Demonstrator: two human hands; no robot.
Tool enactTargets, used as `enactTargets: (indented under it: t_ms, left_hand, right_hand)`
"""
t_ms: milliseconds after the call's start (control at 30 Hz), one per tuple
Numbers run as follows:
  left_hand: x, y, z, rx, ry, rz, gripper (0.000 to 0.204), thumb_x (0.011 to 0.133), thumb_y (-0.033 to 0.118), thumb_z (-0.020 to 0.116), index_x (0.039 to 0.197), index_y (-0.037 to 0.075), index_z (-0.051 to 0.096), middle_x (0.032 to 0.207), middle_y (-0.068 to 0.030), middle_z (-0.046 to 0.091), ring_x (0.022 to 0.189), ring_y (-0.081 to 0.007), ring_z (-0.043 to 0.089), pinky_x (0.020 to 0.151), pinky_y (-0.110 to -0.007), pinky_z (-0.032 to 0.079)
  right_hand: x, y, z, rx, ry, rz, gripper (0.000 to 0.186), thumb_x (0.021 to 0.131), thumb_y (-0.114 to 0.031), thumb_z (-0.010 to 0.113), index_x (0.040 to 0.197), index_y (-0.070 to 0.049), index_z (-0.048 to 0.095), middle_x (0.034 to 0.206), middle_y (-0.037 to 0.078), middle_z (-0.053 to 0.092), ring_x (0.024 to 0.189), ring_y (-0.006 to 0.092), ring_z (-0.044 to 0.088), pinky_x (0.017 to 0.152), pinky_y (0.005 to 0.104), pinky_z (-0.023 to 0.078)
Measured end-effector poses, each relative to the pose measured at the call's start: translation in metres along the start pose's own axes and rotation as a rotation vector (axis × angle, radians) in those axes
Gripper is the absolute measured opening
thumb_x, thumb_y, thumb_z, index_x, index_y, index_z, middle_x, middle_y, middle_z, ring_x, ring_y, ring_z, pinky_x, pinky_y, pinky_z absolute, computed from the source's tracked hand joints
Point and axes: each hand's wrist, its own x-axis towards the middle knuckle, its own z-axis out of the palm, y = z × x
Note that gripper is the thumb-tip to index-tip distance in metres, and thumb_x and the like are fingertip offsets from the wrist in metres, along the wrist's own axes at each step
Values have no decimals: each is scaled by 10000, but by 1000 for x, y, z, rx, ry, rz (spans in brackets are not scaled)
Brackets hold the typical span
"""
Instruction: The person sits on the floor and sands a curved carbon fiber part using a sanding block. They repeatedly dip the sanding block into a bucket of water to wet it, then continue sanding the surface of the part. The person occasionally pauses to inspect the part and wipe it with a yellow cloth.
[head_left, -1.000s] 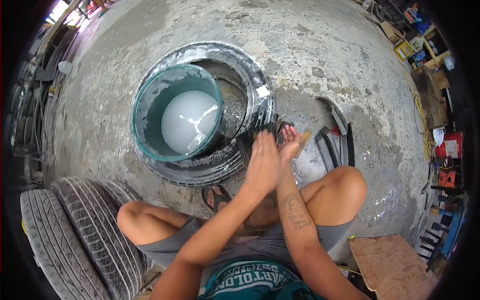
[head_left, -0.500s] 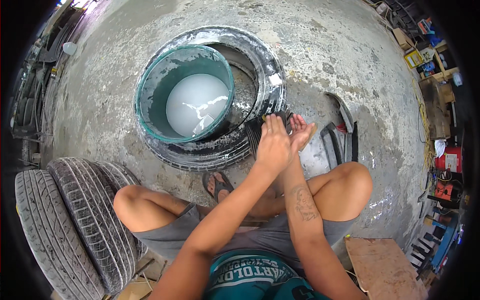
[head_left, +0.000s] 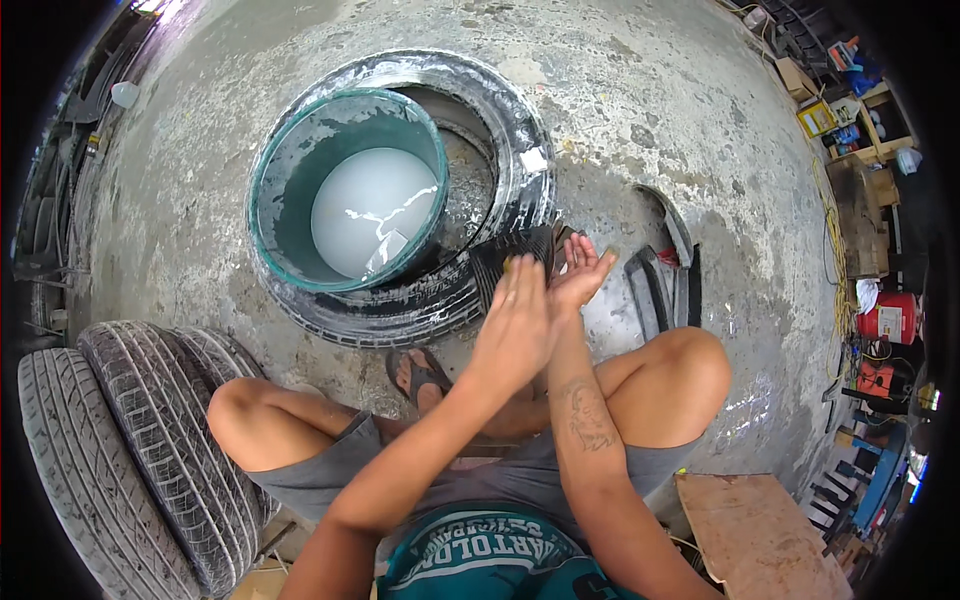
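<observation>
My left hand [head_left: 513, 318] lies with its fingers stretched together against the heel of my right hand [head_left: 578, 280]. The right palm is turned up, its fingers loosely extended and its thumb out. Neither hand visibly holds anything, though the spot where they meet is hidden. Just beyond the fingertips, a black ribbed rubber piece [head_left: 492, 262] rests over the near right edge of a flat-lying tyre [head_left: 400, 322]. Partly inside that tyre's ring stands a green tub [head_left: 290, 205], tilted, with cloudy whitish liquid [head_left: 365, 212] in it.
Curved dark rubber pieces [head_left: 668, 290] lie on the concrete floor to the right. Worn tyres [head_left: 150, 430] stand at the lower left. A brown board [head_left: 765, 530] is at the lower right, and a red container [head_left: 888, 318] stands among clutter along the right side.
My left hand has slid back toward me, down to the right hand's heel and wrist. The whole view has shifted slightly, so the scene sits further left.
</observation>
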Motion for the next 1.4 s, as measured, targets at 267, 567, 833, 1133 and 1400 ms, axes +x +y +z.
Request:
enactTargets:
  t_ms: [267,567,833,1133,1400]
  left_hand:
    - [107,-18,-10,-157,-210,-84,627,1003,397,607,1214,-194,628,1240,-372,655,1196,-463,645,1072,-502,482]
    - [103,-200,-176,-1145,66,-605,435,951,102,764,1350,-26,648,1122,-79,730,916,-149,723,790,-319,617]
    - [142,-339,-34,-882,-701,-879,302,992,206,702,1226,16,703,1008,-70,748,844,-121,695,634,-255,569]
    - [104,-405,18,-857,-554,-1048,482,976,206,631,1428,70,532,1250,-126,656,972,-307,724,780,-429,616]
    - [141,-243,-163,-1224,-512,-687,371,1029,173,667,1355,25,571,1100,-119,711,823,-236,739,625,-305,622]
  right_hand:
    - [27,4,-5,100,-369,-80,566,1068,-575,475,1109,-46,674,1142,82,699,1125,215,602,1054,392,399]
    - [-12,-22,11,-677,-653,-338,337,955,-237,710,1269,-116,702,1596,143,397,1516,290,320,1239,410,248]
    - [-12,-21,17,-635,-436,-336,387,1126,-336,467,1177,-59,733,1441,131,560,1419,269,458,1222,373,276]
    - [-24,-24,28,-587,-434,-237,453,1130,-396,442,1166,-42,723,1437,160,536,1409,288,458,1227,392,264]
    - [-17,-27,17,-533,-403,-295,387,1086,-351,543,1199,-39,742,1426,171,584,1398,307,495,1201,392,325]
